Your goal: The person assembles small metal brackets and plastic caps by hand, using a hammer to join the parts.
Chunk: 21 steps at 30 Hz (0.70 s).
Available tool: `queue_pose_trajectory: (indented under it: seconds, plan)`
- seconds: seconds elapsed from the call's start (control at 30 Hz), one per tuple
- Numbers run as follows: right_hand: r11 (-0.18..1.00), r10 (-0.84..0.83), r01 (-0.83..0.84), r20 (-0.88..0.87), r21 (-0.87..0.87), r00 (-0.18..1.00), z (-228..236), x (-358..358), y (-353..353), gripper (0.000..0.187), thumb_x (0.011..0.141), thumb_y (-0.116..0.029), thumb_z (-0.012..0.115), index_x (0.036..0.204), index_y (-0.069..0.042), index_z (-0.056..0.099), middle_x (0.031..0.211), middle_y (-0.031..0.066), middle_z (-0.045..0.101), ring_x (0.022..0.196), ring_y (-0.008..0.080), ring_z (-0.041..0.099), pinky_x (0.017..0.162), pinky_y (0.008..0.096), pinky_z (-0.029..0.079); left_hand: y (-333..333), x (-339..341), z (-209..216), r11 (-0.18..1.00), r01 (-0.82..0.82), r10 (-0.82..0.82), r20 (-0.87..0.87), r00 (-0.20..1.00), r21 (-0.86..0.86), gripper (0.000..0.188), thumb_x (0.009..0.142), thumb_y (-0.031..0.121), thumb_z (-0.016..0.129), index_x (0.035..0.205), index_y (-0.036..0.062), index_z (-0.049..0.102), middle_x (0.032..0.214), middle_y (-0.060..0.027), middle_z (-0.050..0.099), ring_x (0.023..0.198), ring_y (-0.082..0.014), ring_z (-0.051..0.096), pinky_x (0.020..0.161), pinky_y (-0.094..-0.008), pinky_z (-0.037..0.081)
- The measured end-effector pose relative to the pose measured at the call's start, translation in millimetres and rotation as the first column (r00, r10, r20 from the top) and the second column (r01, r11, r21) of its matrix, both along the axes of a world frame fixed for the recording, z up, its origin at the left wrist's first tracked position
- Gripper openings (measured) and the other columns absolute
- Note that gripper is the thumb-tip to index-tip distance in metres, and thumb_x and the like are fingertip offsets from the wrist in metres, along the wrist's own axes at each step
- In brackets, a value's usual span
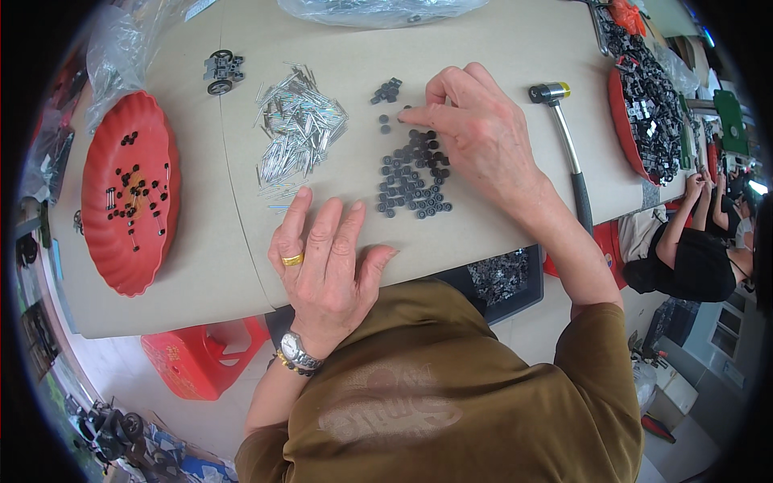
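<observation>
My left hand [322, 262] lies with fingers spread at the table's near edge, holding nothing. Its fingertips are just below a pile of thin silvery metal pins [298, 125]. Over the table's middle, my right hand [483, 133] has one finger stretched out, its tip at the small black wheels; the other fingers are bent. Below that fingertip a cluster of small round black wheels [411, 181] is spread flat. Two loose wheels [384, 124] lie left of the fingertip. Small dark plastic parts [386, 90] sit just beyond.
A red scalloped tray [97, 193] at left holds pins and black wheels. A small wheeled chassis [223, 71] stands far left. The hammer [568, 137] lies right of my hand. Another red tray [618, 117] heaped with black parts is far right. A person [684, 249] sits beyond.
</observation>
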State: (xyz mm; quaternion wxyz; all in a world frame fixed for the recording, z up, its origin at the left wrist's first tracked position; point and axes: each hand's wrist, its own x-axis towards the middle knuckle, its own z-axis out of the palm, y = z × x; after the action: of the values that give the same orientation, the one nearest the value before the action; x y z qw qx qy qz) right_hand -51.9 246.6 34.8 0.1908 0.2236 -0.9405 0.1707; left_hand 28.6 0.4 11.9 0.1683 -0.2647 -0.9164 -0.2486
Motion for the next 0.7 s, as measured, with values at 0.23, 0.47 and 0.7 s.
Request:
queue_pose_trajectory:
  seconds: [0.23, 0.47, 0.7]
  plan:
    - [1.000, 0.010, -0.010, -0.017, -0.022, 1.000, -1.2, 4.6, 2.3, 0.032, 0.065, 0.000, 0.073, 0.092, -0.014, 0.082, 0.090, -0.0002, 0.057, 0.086, 0.0206, 0.057, 0.069, 0.0343, 0.052, 0.2, 0.2, 0.8, 1.000, 0.000, 0.000, -0.003, 1.000, 0.002, 0.053, 0.086, 0.034, 0.082, 0.127, 0.0026, 0.072, 0.130, -0.0155, 0.067, 0.132, -0.0426, 0.055, 0.109, -0.0480, 0.037]
    - [0.994, 0.027, -0.029, -0.016, -0.105, 1.000, 2.6, -1.3, -0.3, 0.021, 0.073, 0.001, 0.078, 0.090, -0.011, 0.079, 0.090, 0.0010, 0.060, 0.083, 0.0225, 0.058, 0.068, 0.0352, 0.051, 0.9, -1.1, -3.6, 1.000, -0.013, 0.013, -0.045, 0.999, 0.005, 0.047, 0.087, 0.036, 0.081, 0.122, 0.0044, 0.074, 0.127, -0.0107, 0.067, 0.131, -0.0383, 0.057, 0.103, -0.0454, 0.036]
    - [0.997, 0.076, -0.077, 0.010, 0.016, 0.997, 6.0, -11.6, -2.9, 0.014, 0.074, -0.003, 0.080, 0.085, -0.008, 0.072, 0.090, 0.0015, 0.059, 0.089, 0.0227, 0.058, 0.071, 0.0360, 0.052, -0.2, -0.4, -0.5, 1.000, -0.004, 0.004, 0.000, 1.000, -0.004, 0.053, 0.085, 0.034, 0.083, 0.126, 0.0018, 0.072, 0.130, -0.0158, 0.067, 0.132, -0.0430, 0.055, 0.110, -0.0477, 0.038]
